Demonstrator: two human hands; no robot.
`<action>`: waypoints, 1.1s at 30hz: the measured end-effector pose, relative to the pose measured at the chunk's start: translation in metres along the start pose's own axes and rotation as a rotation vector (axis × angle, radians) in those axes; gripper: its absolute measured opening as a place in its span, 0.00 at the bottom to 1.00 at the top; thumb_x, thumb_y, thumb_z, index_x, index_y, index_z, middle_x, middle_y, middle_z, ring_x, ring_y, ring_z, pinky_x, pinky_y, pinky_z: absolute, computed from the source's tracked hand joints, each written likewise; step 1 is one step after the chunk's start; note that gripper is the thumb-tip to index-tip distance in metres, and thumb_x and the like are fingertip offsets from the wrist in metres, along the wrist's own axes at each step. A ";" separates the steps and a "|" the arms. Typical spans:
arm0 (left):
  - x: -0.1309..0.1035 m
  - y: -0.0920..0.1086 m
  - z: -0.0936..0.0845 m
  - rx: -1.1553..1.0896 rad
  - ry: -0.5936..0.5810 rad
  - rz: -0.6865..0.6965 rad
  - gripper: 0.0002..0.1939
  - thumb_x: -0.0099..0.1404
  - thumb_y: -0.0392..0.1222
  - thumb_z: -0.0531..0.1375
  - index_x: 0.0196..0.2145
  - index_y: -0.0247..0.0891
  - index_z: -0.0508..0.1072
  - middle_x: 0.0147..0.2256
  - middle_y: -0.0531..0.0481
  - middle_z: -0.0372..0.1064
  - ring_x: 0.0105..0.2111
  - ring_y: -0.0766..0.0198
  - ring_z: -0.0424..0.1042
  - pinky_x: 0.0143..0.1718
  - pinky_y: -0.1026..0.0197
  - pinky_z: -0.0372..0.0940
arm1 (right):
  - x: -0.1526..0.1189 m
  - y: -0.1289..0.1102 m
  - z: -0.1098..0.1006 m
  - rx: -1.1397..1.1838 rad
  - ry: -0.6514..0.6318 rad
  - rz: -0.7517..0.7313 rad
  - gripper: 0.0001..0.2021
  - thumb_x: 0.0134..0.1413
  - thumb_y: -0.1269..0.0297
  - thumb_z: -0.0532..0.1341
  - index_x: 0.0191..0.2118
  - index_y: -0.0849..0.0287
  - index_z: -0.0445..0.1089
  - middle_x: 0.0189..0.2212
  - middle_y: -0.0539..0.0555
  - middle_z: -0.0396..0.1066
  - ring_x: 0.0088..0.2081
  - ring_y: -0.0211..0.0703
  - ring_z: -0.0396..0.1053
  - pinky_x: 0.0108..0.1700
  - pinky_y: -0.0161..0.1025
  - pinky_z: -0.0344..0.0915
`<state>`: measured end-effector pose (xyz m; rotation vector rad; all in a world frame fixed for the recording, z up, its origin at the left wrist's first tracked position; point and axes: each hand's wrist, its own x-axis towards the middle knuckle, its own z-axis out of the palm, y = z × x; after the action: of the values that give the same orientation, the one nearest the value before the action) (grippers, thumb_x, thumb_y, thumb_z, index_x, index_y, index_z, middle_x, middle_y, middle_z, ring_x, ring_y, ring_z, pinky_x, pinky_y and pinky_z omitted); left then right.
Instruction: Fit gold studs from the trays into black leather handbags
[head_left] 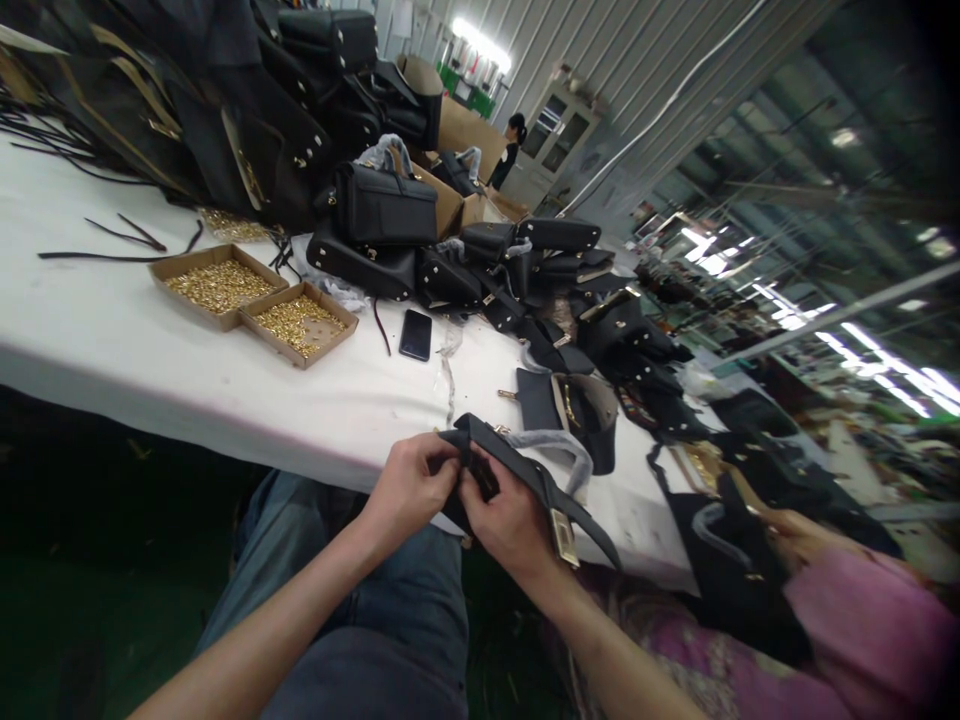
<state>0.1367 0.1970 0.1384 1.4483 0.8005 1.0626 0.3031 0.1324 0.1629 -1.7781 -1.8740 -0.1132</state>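
Over my lap, at the edge of the white table, both my hands grip a black handbag [517, 462]. My left hand [415, 490] pinches the bag's near left corner between thumb and fingers. Close beside it, my right hand [510, 515] holds the bag's body, its thumb meeting the same corner and its fingers partly hidden underneath. A strap with a gold buckle [564, 538] hangs off the bag's right side. The bag's handle [551, 440] is wrapped in clear plastic. Whatever small part lies between my fingertips is hidden.
Two cardboard trays of gold hardware, one large [217, 285] and one small [300, 322], sit left of a phone [415, 335]. Black handbags [386, 205] pile up behind. Another open bag [566, 415] lies just beyond my hands. At right, a co-worker's hand [806, 535] handles black pieces.
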 end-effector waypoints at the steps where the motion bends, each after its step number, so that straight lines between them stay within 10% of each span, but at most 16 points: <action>1: 0.000 0.000 0.000 0.010 0.001 0.004 0.10 0.68 0.33 0.61 0.37 0.38 0.85 0.35 0.48 0.80 0.36 0.60 0.76 0.40 0.60 0.68 | 0.000 0.001 0.000 0.012 0.000 0.008 0.19 0.65 0.61 0.63 0.59 0.57 0.78 0.52 0.63 0.82 0.55 0.65 0.79 0.60 0.62 0.76; 33: -0.027 -0.011 0.009 -0.057 0.119 0.016 0.11 0.73 0.47 0.67 0.49 0.42 0.80 0.44 0.48 0.78 0.40 0.60 0.76 0.39 0.60 0.68 | 0.010 0.014 -0.002 0.325 -0.115 0.088 0.19 0.67 0.63 0.64 0.61 0.51 0.72 0.56 0.57 0.78 0.57 0.55 0.77 0.63 0.54 0.74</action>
<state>0.1366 0.1709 0.1231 1.3554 0.8373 1.1834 0.3172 0.1425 0.1644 -1.6653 -1.7692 0.3161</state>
